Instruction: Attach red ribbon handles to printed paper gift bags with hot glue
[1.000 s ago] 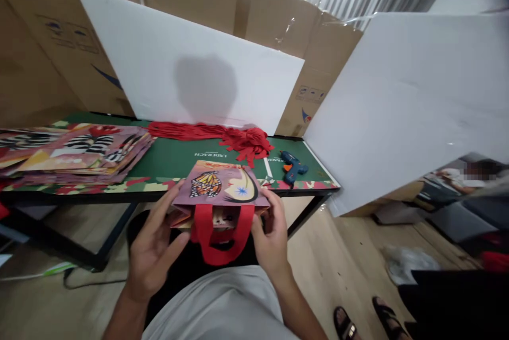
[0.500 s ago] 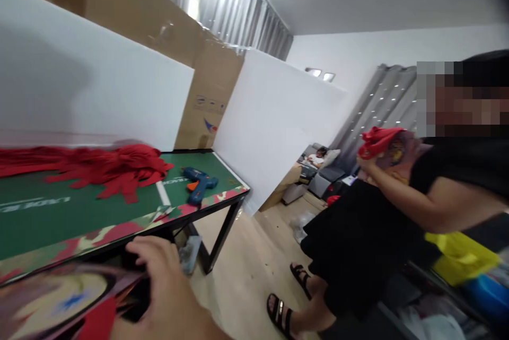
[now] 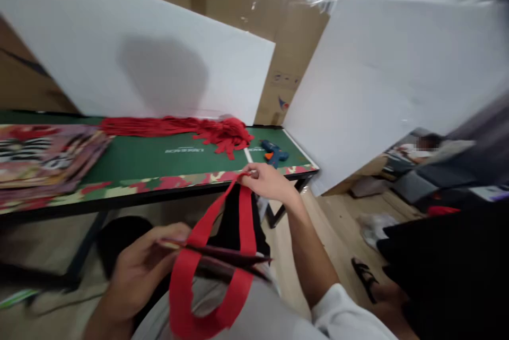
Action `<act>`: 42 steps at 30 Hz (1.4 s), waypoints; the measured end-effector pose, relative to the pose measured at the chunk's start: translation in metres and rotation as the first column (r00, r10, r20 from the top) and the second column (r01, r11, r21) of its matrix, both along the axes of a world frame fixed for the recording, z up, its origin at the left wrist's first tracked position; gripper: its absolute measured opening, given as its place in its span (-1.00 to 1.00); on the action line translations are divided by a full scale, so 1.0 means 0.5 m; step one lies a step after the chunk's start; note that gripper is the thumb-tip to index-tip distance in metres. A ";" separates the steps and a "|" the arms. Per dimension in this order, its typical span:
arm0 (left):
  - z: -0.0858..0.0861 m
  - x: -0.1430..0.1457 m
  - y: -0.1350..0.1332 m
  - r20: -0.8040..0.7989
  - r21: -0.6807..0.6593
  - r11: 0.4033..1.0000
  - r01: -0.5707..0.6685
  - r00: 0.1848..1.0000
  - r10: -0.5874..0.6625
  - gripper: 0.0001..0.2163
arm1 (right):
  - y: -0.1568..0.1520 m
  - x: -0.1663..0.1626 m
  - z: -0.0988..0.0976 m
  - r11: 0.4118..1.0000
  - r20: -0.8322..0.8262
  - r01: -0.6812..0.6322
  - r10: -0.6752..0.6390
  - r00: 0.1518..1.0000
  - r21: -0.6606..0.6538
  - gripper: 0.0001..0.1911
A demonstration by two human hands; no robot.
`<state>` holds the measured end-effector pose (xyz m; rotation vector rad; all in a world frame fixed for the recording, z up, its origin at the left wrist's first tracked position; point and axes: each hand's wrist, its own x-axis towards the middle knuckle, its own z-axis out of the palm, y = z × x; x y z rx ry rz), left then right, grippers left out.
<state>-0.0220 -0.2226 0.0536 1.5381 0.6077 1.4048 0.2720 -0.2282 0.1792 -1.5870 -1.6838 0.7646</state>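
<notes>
My left hand [image 3: 139, 271] is closed on the edge of a flattened printed bag [image 3: 222, 259], held edge-on over my lap. A red ribbon handle [image 3: 207, 276] loops from the bag. My right hand [image 3: 267, 181] pinches the top of that red handle and holds it up near the table's front edge. Both hands are below the green table [image 3: 159, 157].
A stack of printed bags [image 3: 43, 157] lies at the table's left. A pile of red ribbon strips [image 3: 191, 129] and a blue glue gun [image 3: 273, 151] lie further back. White boards [image 3: 131, 59] and cardboard stand behind. Another person's sandalled foot [image 3: 363, 276] is at the right.
The view swung right toward a standing person, then back to the table. The bag, held flat facing up in both hands, is now edge-on, and my right hand has lifted its red handle.
</notes>
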 end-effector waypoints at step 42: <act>0.083 0.001 -0.005 -0.017 0.488 0.862 0.140 0.988 -0.150 -0.77 | -0.159 -0.068 -0.171 0.490 -0.083 -0.019 0.185 0.979 0.872 -0.67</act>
